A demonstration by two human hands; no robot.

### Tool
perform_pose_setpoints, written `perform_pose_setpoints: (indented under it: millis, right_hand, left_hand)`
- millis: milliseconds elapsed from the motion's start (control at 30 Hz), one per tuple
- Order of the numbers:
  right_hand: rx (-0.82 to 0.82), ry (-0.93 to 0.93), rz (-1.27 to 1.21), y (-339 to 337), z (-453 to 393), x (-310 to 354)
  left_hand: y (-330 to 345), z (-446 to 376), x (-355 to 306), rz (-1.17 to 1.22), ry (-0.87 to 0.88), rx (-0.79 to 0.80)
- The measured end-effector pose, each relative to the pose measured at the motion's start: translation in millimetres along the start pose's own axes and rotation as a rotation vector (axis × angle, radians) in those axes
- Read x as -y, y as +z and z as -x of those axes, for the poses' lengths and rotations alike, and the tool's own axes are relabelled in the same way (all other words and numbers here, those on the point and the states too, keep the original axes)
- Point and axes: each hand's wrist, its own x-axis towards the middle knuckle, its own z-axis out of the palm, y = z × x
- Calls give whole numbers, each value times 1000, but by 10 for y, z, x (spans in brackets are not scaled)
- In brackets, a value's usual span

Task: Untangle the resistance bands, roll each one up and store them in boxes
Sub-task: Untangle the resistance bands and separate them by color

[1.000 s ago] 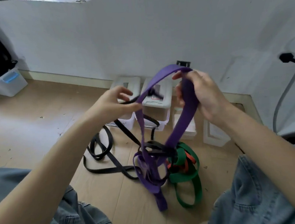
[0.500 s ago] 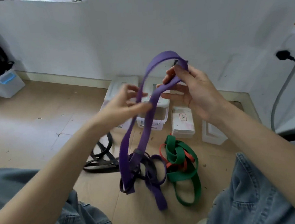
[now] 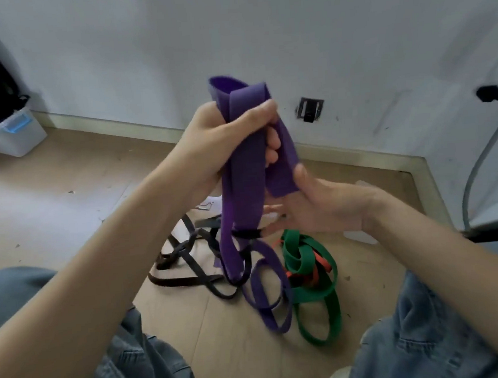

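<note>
Resistance bands lie in a loose tangle on the wooden floor (image 3: 62, 185) at the lower centre of the frame, between two knees in blue jeans. A wide purple band (image 3: 243, 186) is lifted out of that heap and held up in the middle of the frame. The left hand (image 3: 223, 143) has its fingers clenched round the folded top of this band, with a short fold of purple standing up above the fist. Two flat strips hang down from the grip. The longer strip drops to the floor, where a thin black band (image 3: 187, 247) crosses over it and purple loops spread out below.

The right hand (image 3: 311, 204) sits just below and to the right of the left hand, palm turned up. Its thumb presses on the lower end of the shorter purple strip, pinching it against the hand, while the other fingers reach out fairly straight to the left behind the hanging strip.

On the floor, the black band sprawls left of centre. A green band (image 3: 307, 261) lies folded in loops right of centre, touching the purple loops, with an orange band (image 3: 319, 261) threaded through it.

At the far left edge, a white plastic box (image 3: 14, 135) with a blue latch stands against a pale wall (image 3: 259, 33). At the right edge, a black plug (image 3: 487, 94) and a grey cable (image 3: 478, 164) run down the wall.
</note>
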Motion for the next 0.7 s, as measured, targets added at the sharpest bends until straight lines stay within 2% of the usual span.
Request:
perform_pose_setpoints:
  millis: [67,167,233,300,333,367,400,433,500,533,600,633,700]
  right_hand:
    - [-76,19,231,35,-11,16]
    - [-333,-75,412,42,-55,28]
    - [-562,-149,710,9,-54,91]
    - [-886,-262,1006,-91,-10,207]
    - [-1013,-320,999,-122,24,278]
    - [-1058,-351,893,-151,70,320]
    - [-1024,-322,729,-150,98,342]
    - [-919,-208,595,-116,105,321]
    - [-688,39,547,-5,75,221]
    - [-674,60,575,6,54,174]
    - [-722,-23,515,11,21,162]
    - [-685,-42,446,13,17,175]
    - [-477,-11,392,56,2,166]
  left_hand:
    - [-20,-5,10,16,-24,-85]
    - [-21,-6,30,39,-57,-105]
    - [-22,-26,50,-14,-28,-127]
    - [-24,-42,57,-69,1,-156]
    - [-27,-54,54,-83,-1,-178]
    - [-40,-66,57,-104,-5,-208]
    - [-58,-79,68,-143,-5,-239]
    - [-74,-84,85,-190,-10,-261]
    - [-94,-78,133,-222,-76,-283]
    - [-96,-77,156,-211,-126,-287]
    - [-84,-75,178,-187,-185,-286]
    - [-76,-82,191,-178,-196,-293]
    - [-46,-99,210,-156,-220,-295]
